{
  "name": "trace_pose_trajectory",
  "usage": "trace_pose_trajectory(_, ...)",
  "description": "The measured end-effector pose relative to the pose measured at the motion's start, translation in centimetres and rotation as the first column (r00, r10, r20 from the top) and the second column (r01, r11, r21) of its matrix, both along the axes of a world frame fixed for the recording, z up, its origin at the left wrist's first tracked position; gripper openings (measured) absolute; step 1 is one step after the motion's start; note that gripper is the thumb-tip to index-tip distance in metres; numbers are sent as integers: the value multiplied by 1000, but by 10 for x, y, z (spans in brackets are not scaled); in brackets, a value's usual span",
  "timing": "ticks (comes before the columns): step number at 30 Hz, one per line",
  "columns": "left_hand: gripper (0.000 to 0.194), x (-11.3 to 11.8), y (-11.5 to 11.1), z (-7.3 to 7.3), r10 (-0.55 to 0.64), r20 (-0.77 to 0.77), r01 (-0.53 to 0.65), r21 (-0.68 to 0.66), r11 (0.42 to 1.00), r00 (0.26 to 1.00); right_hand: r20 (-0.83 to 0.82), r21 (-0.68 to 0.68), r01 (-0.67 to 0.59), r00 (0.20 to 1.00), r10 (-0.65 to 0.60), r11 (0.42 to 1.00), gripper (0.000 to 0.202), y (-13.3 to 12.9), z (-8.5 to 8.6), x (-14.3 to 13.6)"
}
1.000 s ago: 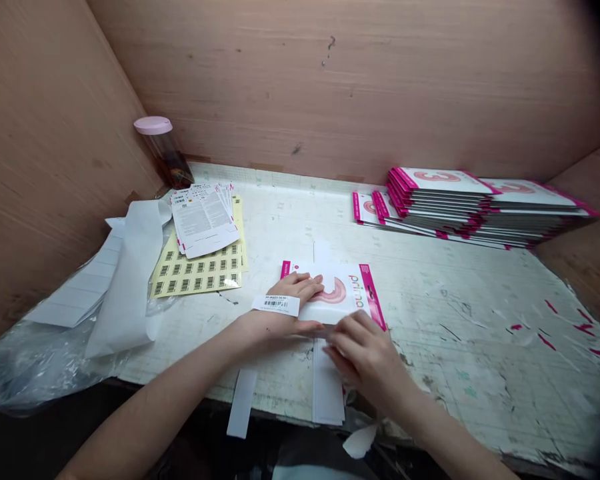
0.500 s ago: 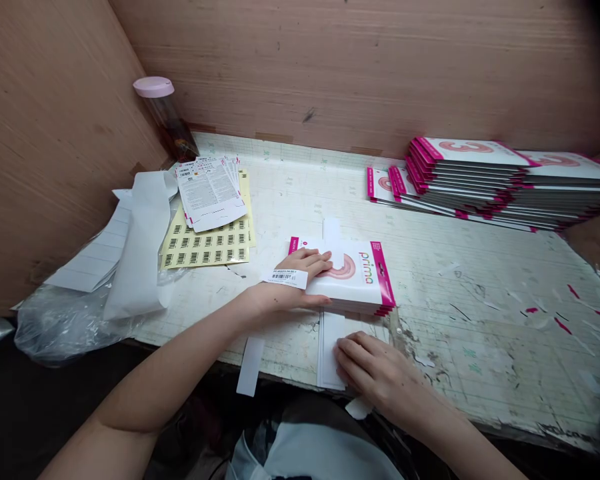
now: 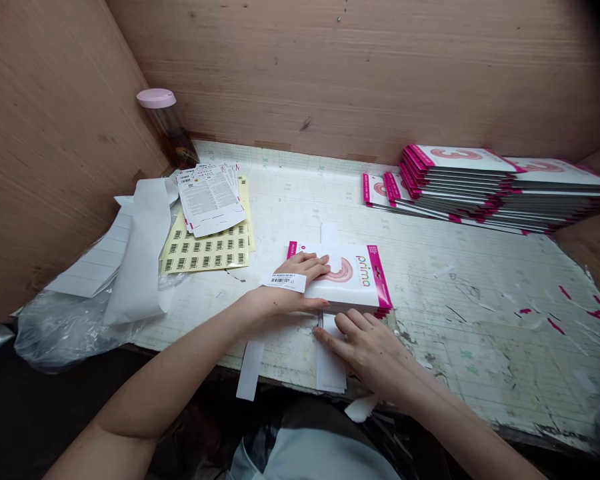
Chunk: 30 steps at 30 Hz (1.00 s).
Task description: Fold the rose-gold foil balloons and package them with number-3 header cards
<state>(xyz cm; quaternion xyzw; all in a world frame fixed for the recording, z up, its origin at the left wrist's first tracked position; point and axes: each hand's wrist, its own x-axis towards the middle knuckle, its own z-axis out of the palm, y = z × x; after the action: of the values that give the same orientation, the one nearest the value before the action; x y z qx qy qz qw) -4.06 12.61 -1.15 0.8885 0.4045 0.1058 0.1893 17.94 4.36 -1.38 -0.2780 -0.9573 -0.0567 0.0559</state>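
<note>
My left hand (image 3: pixel 300 279) lies flat with spread fingers on a small stack of white and pink "prima" packets (image 3: pixel 357 283). A barcode label (image 3: pixel 284 282) is stuck near its wrist. At the stack's far edge, a white paper strip (image 3: pixel 329 233) runs onto the top packet, partly under my left fingertips. Several more paper strips (image 3: pixel 330 373) lie in front of the stack, some reaching to its near edge. Over these strips is my right hand (image 3: pixel 367 347), its fingers stretched toward the stack's near side and its thumb apart on the paper.
Packet stacks (image 3: pixel 460 180) stand at the back right. Left are leaflets (image 3: pixel 213 203), yellow barcode label sheets (image 3: pixel 205 257), white paper (image 3: pixel 140 253), a plastic bag (image 3: pixel 63 327) and a pink-lidded bottle (image 3: pixel 165 127). Scraps (image 3: pixel 555 325) litter the right side; another strip (image 3: pixel 250 370) overhangs the front edge.
My right hand has moved forward and slightly left, from the side of the strips to the stack's near edge. My left hand stays on the packets. The view has shifted slightly.
</note>
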Motion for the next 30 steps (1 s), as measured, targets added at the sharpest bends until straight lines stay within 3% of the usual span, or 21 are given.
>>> trace_pose_trajectory(7,70,0,1,-2,4,17,-4,-7,1000,1000,-29,-53,-58,998,57,997,27,8,6,-1)
trace_pose_trajectory(11,72,-1,1,-5,8,4,-8,1,1000,1000,-71,-154,-41,997,31,987,18,12,15,-1)
trace_pose_trajectory(17,72,-1,2,-6,3,17,-3,11,1000,1000,-104,-274,5,994,-35,962,71,5,35,5)
trace_pose_trajectory(18,72,-1,2,-5,3,16,-3,2,1000,1000,-113,-250,17,992,-46,968,63,3,37,6)
trace_pose_trajectory(21,72,-2,3,-1,-8,12,9,-18,1000,1000,-219,-163,10,975,-46,987,12,-1,39,6)
trace_pose_trajectory(23,69,-3,3,1,-26,12,27,-13,1000,1000,-374,-182,31,922,-98,983,18,5,39,2)
trace_pose_trajectory(26,49,-6,1,3,-33,8,33,6,999,999,-587,-330,119,751,-303,936,15,29,35,-6)
trace_pose_trajectory(30,39,-6,-1,-3,-6,59,5,17,1000,998,-606,-606,174,530,-593,776,14,67,13,-14)
